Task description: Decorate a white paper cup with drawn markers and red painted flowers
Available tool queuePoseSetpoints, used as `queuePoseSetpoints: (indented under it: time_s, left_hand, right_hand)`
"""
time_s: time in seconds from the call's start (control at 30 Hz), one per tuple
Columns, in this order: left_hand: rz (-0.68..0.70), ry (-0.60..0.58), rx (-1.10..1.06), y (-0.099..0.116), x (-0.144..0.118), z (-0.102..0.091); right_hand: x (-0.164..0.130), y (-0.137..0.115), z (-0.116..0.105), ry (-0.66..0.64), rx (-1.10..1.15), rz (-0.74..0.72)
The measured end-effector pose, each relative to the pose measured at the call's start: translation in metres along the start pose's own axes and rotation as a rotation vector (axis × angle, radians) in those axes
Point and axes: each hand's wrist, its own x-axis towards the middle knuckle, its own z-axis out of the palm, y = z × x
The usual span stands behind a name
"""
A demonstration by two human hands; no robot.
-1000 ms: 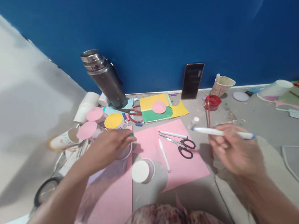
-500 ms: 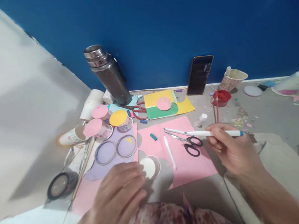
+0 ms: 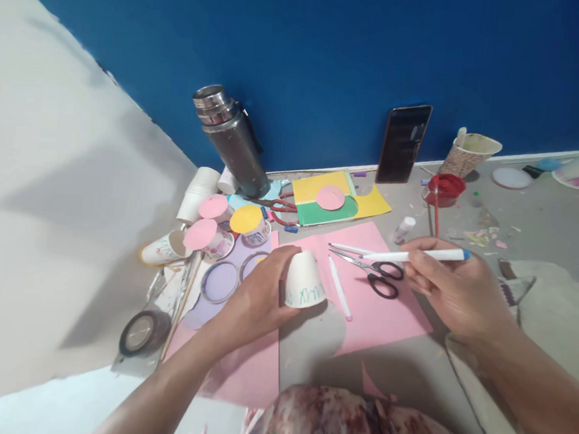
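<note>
My left hand (image 3: 264, 285) is wrapped round the left side of a white paper cup (image 3: 306, 272), which stands upside down with green pen strokes near its rim. In my right hand (image 3: 452, 286) is a white felt-tip pen (image 3: 429, 255) with a blue end, its tip pointing left toward the cup. Below that pen lie black-handled scissors (image 3: 378, 275) on pink paper (image 3: 381, 324). A second white felt-tip pen with a pink end (image 3: 340, 289) rests beside the scissors. Tape rings (image 3: 220, 282) lie left of my left hand, one partly hidden by it.
Paper cups with pink and yellow discs (image 3: 249, 220) stand at the left, near a steel flask (image 3: 237, 146). Red-handled pliers (image 3: 283, 206) lie by coloured paper (image 3: 322, 186). A phone (image 3: 404, 144) leans on the blue wall. A red pot (image 3: 445, 189) holds a brush.
My left hand has taken hold of the paper cup, which now stands upside down instead of showing its white round face. My right hand still holds the felt-tip pen. The view has shifted slightly.
</note>
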Motion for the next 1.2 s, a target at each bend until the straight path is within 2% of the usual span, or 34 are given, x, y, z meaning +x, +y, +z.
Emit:
queuePoseSetpoints:
  time_s: [0.07, 0.13, 0.27, 0.33, 0.37, 0.43, 0.53, 0.6, 0.67, 0.77, 0.83, 0.9, 0.97, 1.03, 1.1, 1.2]
  left_hand:
    - [0.013, -0.004, -0.066, 0.012, 0.009, -0.001]
    - [0.089, 0.016, -0.061, 0.021, 0.017, 0.003]
    - [0.186, 0.007, -0.045, 0.027, 0.028, 0.013]
    - [0.203, 0.002, -0.075, 0.029, 0.032, 0.015]
    - [0.214, 0.001, -0.105, 0.03, 0.033, 0.015]
    - [0.226, -0.019, -0.183, 0.034, 0.036, 0.014]
    - [0.212, -0.067, -0.291, 0.039, 0.038, 0.012]
    - [0.219, -0.07, -0.349, 0.04, 0.038, 0.013]
    - [0.227, -0.046, -0.45, 0.039, 0.037, 0.017]
    - [0.177, -0.037, -0.747, 0.04, 0.036, 0.03]
    - [0.143, -0.096, -0.991, 0.042, 0.035, 0.042]
    - [0.078, -0.127, -1.177, 0.045, 0.036, 0.053]
    - [0.023, -0.111, -1.254, 0.046, 0.036, 0.059]
    - [0.039, -0.086, -1.225, 0.045, 0.037, 0.056]
    - [0.1, -0.074, -1.087, 0.043, 0.038, 0.048]
    - [0.179, -0.058, -0.666, 0.039, 0.04, 0.031]
  right_hand:
    - [-0.005, 0.001, 0.002, -0.012, -0.02, -0.042]
    - [-0.012, 0.001, 0.006, -0.023, -0.057, -0.113]
    - [-0.025, -0.002, 0.012, 0.003, -0.103, -0.345]
    - [-0.028, -0.004, 0.012, 0.018, -0.225, -0.406]
    - [-0.027, -0.005, 0.011, -0.006, -0.31, -0.419]
    - [-0.025, -0.006, 0.008, -0.137, -0.461, -0.447]
    - [-0.019, -0.006, 0.002, -0.3, -0.599, -0.511]
    - [-0.017, -0.006, 0.0, -0.313, -0.628, -0.475]
    - [-0.017, -0.007, -0.001, -0.287, -0.528, -0.373]
    - [-0.016, -0.004, 0.0, -0.225, -0.221, -0.225]
    - [-0.015, 0.001, 0.001, -0.201, -0.064, -0.151]
    - [-0.014, 0.006, 0.002, -0.206, -0.008, -0.088]
    - [-0.013, 0.007, 0.004, -0.204, -0.015, -0.083]
    - [-0.014, 0.005, 0.005, -0.207, -0.061, -0.13]
    - [-0.015, -0.001, 0.004, -0.23, -0.147, -0.199]
    - [-0.018, -0.007, 0.001, -0.275, -0.318, -0.311]
